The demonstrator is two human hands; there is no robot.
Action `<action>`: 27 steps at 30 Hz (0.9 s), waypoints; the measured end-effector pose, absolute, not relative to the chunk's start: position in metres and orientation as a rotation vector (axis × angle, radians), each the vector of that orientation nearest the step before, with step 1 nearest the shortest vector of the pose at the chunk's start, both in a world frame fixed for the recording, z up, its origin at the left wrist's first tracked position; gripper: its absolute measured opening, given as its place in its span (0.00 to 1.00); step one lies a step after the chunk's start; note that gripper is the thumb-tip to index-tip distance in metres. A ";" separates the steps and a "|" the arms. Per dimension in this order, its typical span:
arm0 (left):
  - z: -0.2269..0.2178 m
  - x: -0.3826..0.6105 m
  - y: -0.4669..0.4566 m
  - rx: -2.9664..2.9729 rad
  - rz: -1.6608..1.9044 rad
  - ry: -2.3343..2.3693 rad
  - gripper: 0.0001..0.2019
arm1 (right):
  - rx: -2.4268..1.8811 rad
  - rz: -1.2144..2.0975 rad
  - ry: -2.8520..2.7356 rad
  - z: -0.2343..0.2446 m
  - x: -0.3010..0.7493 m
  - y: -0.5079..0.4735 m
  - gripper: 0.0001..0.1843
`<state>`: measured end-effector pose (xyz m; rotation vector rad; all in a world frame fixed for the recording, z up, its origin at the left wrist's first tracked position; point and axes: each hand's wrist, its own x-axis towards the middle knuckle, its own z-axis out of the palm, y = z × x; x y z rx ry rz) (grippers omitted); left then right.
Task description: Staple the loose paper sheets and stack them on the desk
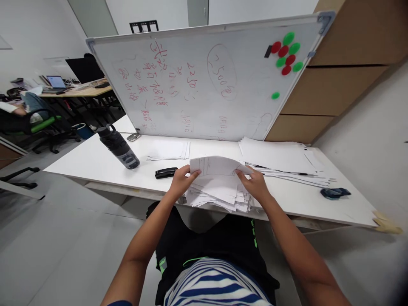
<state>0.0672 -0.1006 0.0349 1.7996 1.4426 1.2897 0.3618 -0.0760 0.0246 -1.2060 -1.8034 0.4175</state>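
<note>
Between my two hands a sheet of paper (216, 165) is held up, bowed at its top edge, with faint lines and marks on it. My left hand (182, 182) pinches its left edge, thumb in front. On the opposite edge my right hand (253, 183) grips the sheet in the same way. Whether it is one sheet or a few I cannot tell. Directly below lies an uneven paper stack (219, 197) at the table's front edge. A black stapler (166, 172) rests just left of my left hand.
A dark water bottle (118, 146) stands on the white table (79, 157) at left. Behind are a thin paper pile (168, 151) and a whiteboard (197, 85) with magnets. A larger paper pile (277, 155) and a dark crumpled item (335, 193) lie right. A person's arm (15, 109) shows far left.
</note>
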 end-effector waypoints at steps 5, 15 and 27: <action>0.030 0.062 -0.107 1.830 1.235 1.410 0.13 | -1.368 0.582 -1.785 0.020 0.366 -0.078 0.20; 0.022 0.055 -0.103 1.756 1.257 1.461 0.11 | -1.440 0.790 -1.611 0.024 0.367 -0.087 0.22; -0.017 -0.065 -0.078 2.125 0.821 2.100 0.27 | -1.386 1.390 -1.337 0.043 0.332 -0.060 0.21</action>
